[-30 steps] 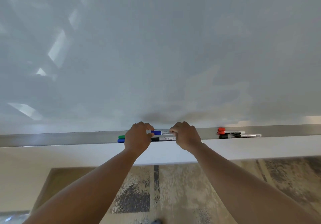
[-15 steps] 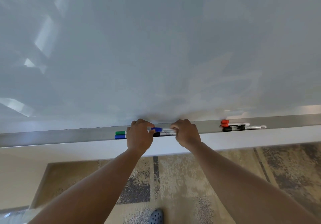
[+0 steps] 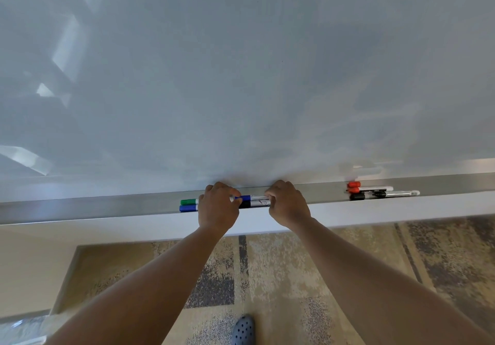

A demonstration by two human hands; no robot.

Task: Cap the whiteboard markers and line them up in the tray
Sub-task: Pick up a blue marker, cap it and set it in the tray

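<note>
Blue-capped marker lay lengthwise in the metal tray under the whiteboard, spanning the gap between the two hands, with a black-capped marker directly in front of it and touching. Left hand was curled over the markers' cap ends, fingertips closed on the blue one; right hand was curled over the barrel ends, fingers pinching the same marker. Whether the blue cap was fully seated could not be told.

Handling, as judged: such a marker would be light, rigid and smooth, and round enough to roll along the tray floor. The surest hold seemed to be across the barrel near mid-length with one hand and on the cap with the other, pressing straight along the axis until it seats.

Left of the left hand, a green-capped marker and a second blue marker lay side by side, their barrels hidden beneath the hand. Well apart to the right sat a further cluster: two red caps and a black marker, apparently not yet lined up with the others.

Below the tray, patterned carpet and the toe of a perforated shoe were visible.
</note>
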